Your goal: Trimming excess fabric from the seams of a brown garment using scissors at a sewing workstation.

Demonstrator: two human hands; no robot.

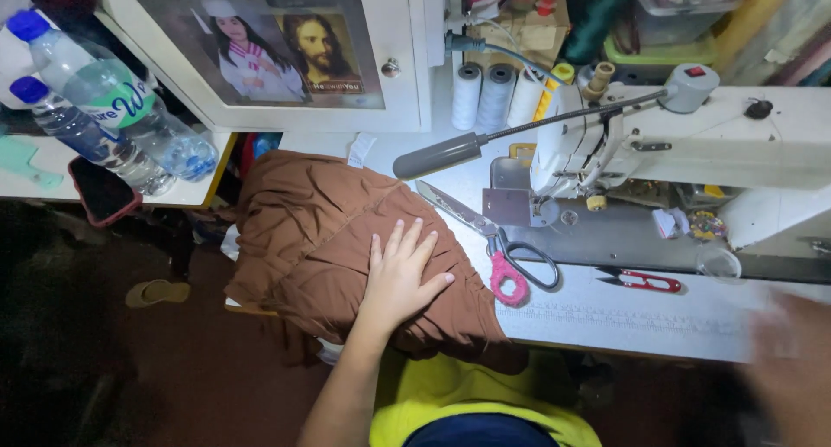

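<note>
Hands first: my left hand (400,278) is lying flat, fingers spread and gripping nothing, pressing down on the crumpled brown fabric bundle (329,239). The bundle is sitting on the left end of the white sewing table (623,313), spilling over its near edge. My right hand (792,360) is showing only as a blur at the lower right; I cannot tell whether it is gripping anything. Long steel scissors with a pink-wrapped handle (493,239) are lying just beside the fabric, blades pointing away. Small red thread snips (645,281) are resting further right, before the white sewing machine (658,153). Risk, as I am judging it: the overhanging fabric is likely to slide off, or drag the scissors along.
</note>
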